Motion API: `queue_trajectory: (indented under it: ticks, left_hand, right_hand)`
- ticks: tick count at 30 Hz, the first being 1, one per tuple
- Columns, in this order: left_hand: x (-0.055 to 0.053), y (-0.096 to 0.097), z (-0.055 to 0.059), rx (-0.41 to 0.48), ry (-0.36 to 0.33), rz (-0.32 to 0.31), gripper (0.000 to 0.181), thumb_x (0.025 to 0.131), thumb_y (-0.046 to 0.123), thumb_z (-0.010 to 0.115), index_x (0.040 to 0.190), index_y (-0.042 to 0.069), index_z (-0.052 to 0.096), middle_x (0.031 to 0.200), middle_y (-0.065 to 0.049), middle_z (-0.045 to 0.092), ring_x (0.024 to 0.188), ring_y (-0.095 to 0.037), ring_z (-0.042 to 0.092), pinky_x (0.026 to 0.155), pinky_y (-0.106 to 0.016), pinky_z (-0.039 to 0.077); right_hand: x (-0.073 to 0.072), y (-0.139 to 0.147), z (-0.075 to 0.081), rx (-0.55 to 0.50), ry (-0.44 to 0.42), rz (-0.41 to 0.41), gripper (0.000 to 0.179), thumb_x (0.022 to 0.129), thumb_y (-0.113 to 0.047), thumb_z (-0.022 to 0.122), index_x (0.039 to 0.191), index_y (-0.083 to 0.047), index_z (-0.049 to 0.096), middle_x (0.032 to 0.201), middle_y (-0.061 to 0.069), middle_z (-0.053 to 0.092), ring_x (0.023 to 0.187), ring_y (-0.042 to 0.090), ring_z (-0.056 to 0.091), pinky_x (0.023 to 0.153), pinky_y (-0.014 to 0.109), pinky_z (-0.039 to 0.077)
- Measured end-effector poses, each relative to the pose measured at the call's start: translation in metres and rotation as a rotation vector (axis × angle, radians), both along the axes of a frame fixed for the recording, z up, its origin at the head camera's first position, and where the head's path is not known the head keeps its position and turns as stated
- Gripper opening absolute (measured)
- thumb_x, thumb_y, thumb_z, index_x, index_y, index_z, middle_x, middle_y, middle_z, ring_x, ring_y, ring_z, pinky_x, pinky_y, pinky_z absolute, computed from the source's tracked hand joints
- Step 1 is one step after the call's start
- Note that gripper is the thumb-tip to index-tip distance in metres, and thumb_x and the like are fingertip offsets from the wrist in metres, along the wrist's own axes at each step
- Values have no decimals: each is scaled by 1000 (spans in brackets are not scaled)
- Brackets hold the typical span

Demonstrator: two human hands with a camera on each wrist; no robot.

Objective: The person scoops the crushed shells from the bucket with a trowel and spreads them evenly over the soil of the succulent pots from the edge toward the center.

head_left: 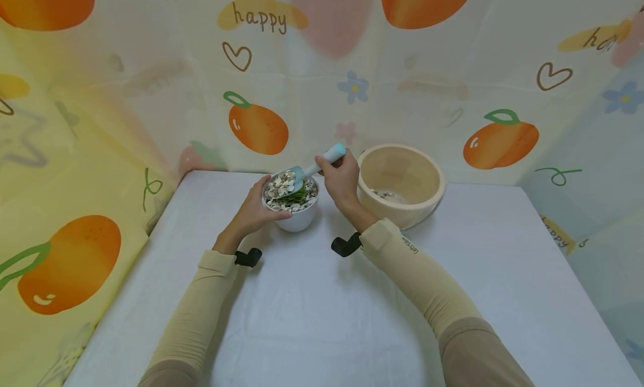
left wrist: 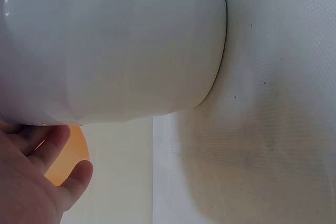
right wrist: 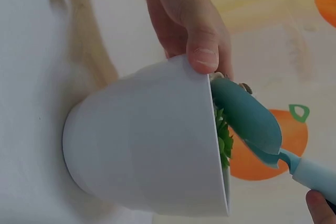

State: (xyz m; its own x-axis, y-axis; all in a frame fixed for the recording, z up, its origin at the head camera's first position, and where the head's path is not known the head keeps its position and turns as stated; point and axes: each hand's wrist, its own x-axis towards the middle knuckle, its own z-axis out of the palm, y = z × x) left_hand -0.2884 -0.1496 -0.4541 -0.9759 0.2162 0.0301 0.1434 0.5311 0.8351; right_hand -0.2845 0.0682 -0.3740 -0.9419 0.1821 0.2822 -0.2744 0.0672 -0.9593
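A white flower pot stands on the table, filled with pale pebbles around a tuft of green leaves. My left hand holds the pot at its left side, thumb on the near rim. In the right wrist view that thumb presses at the pot's edge. My right hand grips the pale handle of a small blue-green garden trowel. Its blade is tilted down over the pot's mouth, among the pebbles and beside the leaves. The left wrist view shows mostly the pot's smooth wall.
Right of the pot, close to the right forearm, stands a wide cream basin with a few pebbles at its bottom. Behind the white-covered table hangs a printed cloth with oranges and hearts.
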Motion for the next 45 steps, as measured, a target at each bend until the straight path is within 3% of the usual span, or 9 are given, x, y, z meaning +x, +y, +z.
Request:
queue_trajectory:
  ticks: [11,19,23,28,36,45]
  left_hand:
    - [5,3,-1,-4,12,29,117,68,39,88,156,11,16,155,-19,26,142,-35,27,115,-59,25]
    - [9,4,4,-47,40,37,116,68,42,87,154,6,18,152,-20,30,140,-37,29,113,-60,28]
    - [4,-1,8,-57,38,-4,116,68,37,88,154,5,18,155,-20,27,142,-37,26,114,-60,25]
    - [0,-3,9,-19,-13,-53,118,70,34,87,156,7,10,159,-19,20,146,-36,22,117,-58,21]
    - [0,-2,8,-24,-45,-34,120,70,38,86,157,11,9,161,-17,17,148,-36,19,118,-60,20]
    - [0,-2,6,-30,-51,-15,119,70,39,86,157,14,9,161,-16,17,148,-36,19,117,-60,21]
  right_hand:
    - [0,2,-2,-30,0,-12,24,91,-10,68,103,5,55,93,18,64,91,29,68,75,26,59]
    - [-1,2,-5,-51,-8,-11,24,91,-12,68,104,4,54,91,13,63,92,29,68,76,27,59]
    - [-2,1,-6,-50,-3,-1,24,92,-12,67,105,4,53,91,13,62,94,32,67,79,30,59]
    - [-3,-1,-6,-36,-2,12,25,92,-12,66,106,4,53,93,14,61,93,31,66,81,32,59]
    - [-4,6,-1,-66,-2,-17,19,91,-11,68,99,-1,55,87,8,62,87,19,66,78,30,59]
    - [-3,9,1,-99,-1,-22,21,92,-11,67,102,2,54,88,7,59,93,28,68,78,27,59]
